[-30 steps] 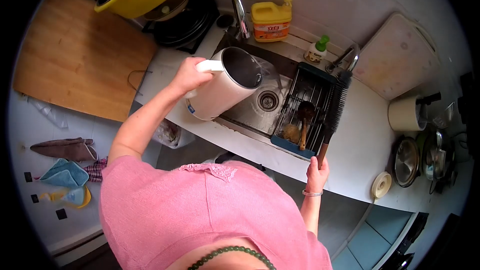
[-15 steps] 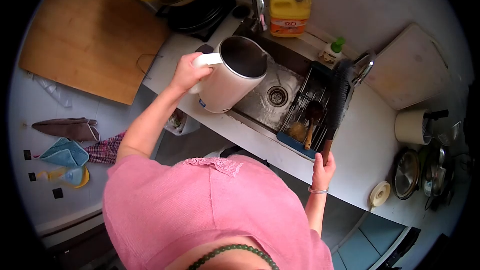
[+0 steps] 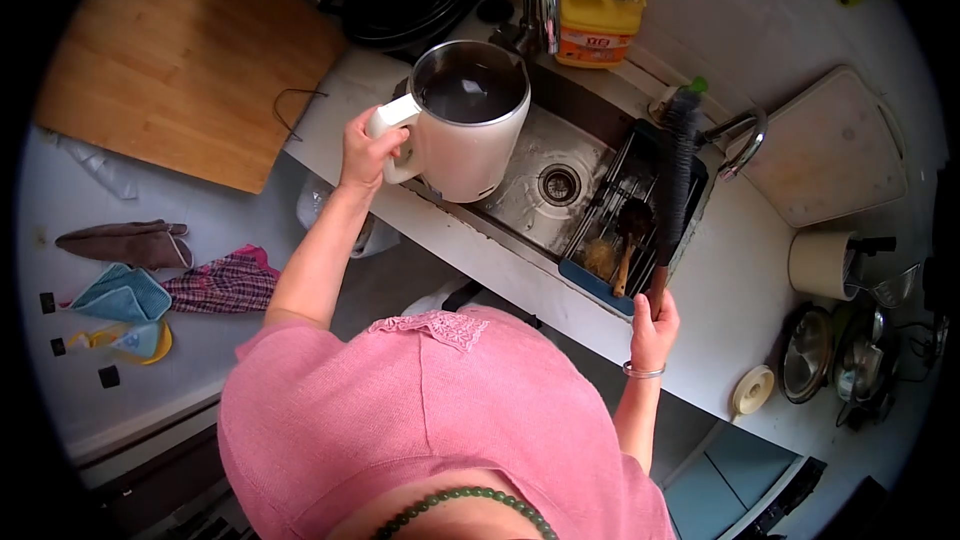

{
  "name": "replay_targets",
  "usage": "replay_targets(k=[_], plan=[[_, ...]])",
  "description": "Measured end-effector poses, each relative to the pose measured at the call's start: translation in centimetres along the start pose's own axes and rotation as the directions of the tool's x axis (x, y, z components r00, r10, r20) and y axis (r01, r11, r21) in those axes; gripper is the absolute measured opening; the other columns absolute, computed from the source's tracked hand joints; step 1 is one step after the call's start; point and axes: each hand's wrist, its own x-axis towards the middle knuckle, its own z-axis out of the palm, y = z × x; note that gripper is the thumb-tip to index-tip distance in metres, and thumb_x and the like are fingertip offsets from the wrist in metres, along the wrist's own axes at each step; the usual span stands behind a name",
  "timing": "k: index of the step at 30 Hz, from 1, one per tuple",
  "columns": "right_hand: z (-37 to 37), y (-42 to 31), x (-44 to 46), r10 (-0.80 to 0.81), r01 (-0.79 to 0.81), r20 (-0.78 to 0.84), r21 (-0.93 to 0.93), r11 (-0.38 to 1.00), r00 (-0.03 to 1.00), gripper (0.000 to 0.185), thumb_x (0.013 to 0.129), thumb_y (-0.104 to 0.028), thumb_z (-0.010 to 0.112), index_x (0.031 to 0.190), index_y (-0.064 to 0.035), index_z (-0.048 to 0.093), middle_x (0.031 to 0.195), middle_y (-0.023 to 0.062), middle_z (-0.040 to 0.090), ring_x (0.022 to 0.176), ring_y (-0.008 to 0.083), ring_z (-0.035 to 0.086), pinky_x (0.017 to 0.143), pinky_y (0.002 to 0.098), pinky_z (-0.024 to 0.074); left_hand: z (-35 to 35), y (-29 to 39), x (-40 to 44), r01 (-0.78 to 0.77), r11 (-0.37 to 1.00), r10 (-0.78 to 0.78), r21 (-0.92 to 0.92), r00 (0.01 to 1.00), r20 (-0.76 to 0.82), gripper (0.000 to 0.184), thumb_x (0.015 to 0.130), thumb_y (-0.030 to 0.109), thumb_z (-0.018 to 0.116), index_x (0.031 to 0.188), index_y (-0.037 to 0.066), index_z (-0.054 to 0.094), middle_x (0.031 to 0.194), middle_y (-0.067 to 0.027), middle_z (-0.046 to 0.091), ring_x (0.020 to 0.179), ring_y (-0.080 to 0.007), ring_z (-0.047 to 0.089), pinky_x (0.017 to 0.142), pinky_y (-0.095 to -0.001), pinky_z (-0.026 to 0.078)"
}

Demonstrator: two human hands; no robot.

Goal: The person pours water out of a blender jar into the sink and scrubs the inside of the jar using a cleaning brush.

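Note:
My left hand (image 3: 372,148) is closed round the handle of a white kettle (image 3: 468,155), which has no lid and stands nearly upright at the left edge of the sink (image 3: 530,185). Some liquid shows inside the kettle. My right hand (image 3: 654,328) grips the brown handle of a long dark bristle brush (image 3: 676,165), its bristles pointing away from me over the drying rack (image 3: 642,135). A round scrubber and a wooden-handled brush (image 3: 621,270) lie in the rack.
Behind the sink are a faucet (image 3: 541,0), a yellow detergent jug (image 3: 598,30) and a second tap (image 3: 752,140). A wooden board (image 3: 180,60) is at the left. A white cutting board (image 3: 825,150), a pot (image 3: 822,262) and a round lid (image 3: 753,391) are at the right.
The kettle has gone from tilted to more upright, and the water stream from its spout has stopped. My right hand still holds the brush. The view has shifted slightly.

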Motion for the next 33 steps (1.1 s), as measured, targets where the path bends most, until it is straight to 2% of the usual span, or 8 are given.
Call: replay_targets(k=[5, 10, 14, 20, 26, 28, 31, 33], plan=[[0.0, 1.5, -0.1, -0.093, 0.094, 0.01, -0.083, 0.992, 0.996, 0.016, 0.09, -0.014, 0.064, 0.082, -0.0072, 0.053, 0.061, -0.0081, 0.042, 0.052, 0.002, 0.037, 0.046, 0.02, 0.0287, 1.1, -1.3, 0.7, -0.003, 1.0, 0.003, -0.001, 1.0, 0.002, 0.015, 0.07, 0.002, 0.069, 0.084, 0.002, 0.065, 0.069, 0.0006, 0.06, 0.053, -0.0055, 0.05, 0.049, -0.0207, 0.039], [0.6, 0.2, -0.8, 0.083, -0.083, -0.005, -0.129, 0.988, 0.997, 0.021, 0.085, -0.012, 0.069, 0.079, -0.003, 0.051, 0.065, -0.0055, 0.041, 0.062, 0.006, 0.034, 0.054, 0.0237, 0.0314, 3.2, -7.2, 2.2, 0.008, 0.999, -0.011, 0.042, 0.997, 0.076, 0.013, 0.068, 0.007, 0.07, 0.08, 0.002, 0.064, 0.068, 0.0013, 0.059, 0.056, -0.0063, 0.051, 0.051, -0.0236, 0.04], [1.2, -0.7, -1.1, 0.082, -0.082, -0.01, -0.248, 0.965, 0.997, 0.021, 0.084, -0.011, 0.07, 0.078, -0.0019, 0.052, 0.063, -0.0038, 0.043, 0.061, 0.0067, 0.035, 0.053, 0.0245, 0.0322, 5.0, -12.5, 3.4, -0.031, 0.987, 0.019, 0.161, 0.997, 0.077, 0.02, 0.068, 0.011, 0.071, 0.081, -0.001, 0.064, 0.069, 0.0, 0.06, 0.062, -0.0071, 0.054, 0.056, -0.0255, 0.043], [2.2, -0.3, -1.3, 0.128, -0.134, -0.042, -0.322, 0.937, 0.991, 0.02, 0.084, -0.01, 0.07, 0.077, -0.0021, 0.053, 0.062, -0.0032, 0.043, 0.06, 0.0072, 0.036, 0.053, 0.025, 0.0331, 7.1, -14.7, 4.4, 0.051, 0.995, -0.06, 0.082, 0.993, 0.107, 0.022, 0.068, 0.014, 0.074, 0.081, -0.002, 0.065, 0.069, -0.001, 0.061, 0.065, -0.0072, 0.056, 0.058, -0.0264, 0.044], [3.2, 0.6, -0.7, 0.109, -0.105, -0.012, -0.376, 0.92, 0.994, 0.026, 0.087, -0.012, 0.068, 0.073, -0.0051, 0.048, 0.061, -0.0055, 0.042, 0.057, 0.0051, 0.035, 0.05, 0.0239, 0.0309, 6.5, -17.5, 4.9, -0.076, 0.986, 0.06, 0.15, 0.992, 0.11, 0.022, 0.069, 0.015, 0.073, 0.081, -0.002, 0.064, 0.066, -0.008, 0.06, 0.065, -0.0095, 0.056, 0.059, -0.0289, 0.045], [2.8, 0.7, -0.3, 0.138, -0.122, 0.013, -0.392, 0.912, 0.99, 0.018, 0.087, -0.011, 0.068, 0.08, -0.0035, 0.053, 0.063, -0.0049, 0.045, 0.058, 0.0051, 0.038, 0.051, 0.0232, 0.0324, 6.3, -17.2, 4.0, -0.078, 0.978, 0.053, 0.195, 0.99, 0.129, 0.021, 0.068, 0.014, 0.072, 0.081, -0.001, 0.064, 0.067, -0.0074, 0.06, 0.064, -0.0111, 0.055, 0.06, -0.0298, 0.044], [3.0, -1.1, 1.5, -0.128, 0.173, 0.131, -0.437, 0.883, 0.983, 0.022, 0.087, -0.008, 0.066, 0.106, -0.0014, 0.058, 0.07, -0.0031, 0.052, 0.061, 0.0053, 0.044, 0.053, 0.0224, 0.036, 5.2, -18.1, 3.2, -0.076, 0.966, 0.026, 0.248, 0.979, 0.2, 0.019, 0.067, 0.012, 0.069, 0.08, 0.0, 0.062, 0.068, -0.0084, 0.058, 0.063, -0.014, 0.055, 0.061, -0.0311, 0.045], [3.3, -5.3, 2.6, -0.034, 0.098, 0.15, -0.448, 0.889, 0.988, 0.026, 0.085, -0.005, 0.065, 0.109, -0.0041, 0.056, 0.068, 0.0008, 0.054, 0.059, 0.0093, 0.047, 0.054, 0.0257, 0.0385, 4.8, -18.1, 2.6, -0.057, 0.959, -0.016, 0.276, 0.967, 0.256, 0.02, 0.068, 0.013, 0.069, 0.081, 0.001, 0.06, 0.068, -0.0098, 0.058, 0.064, -0.0156, 0.056, 0.062, -0.0318, 0.045]])
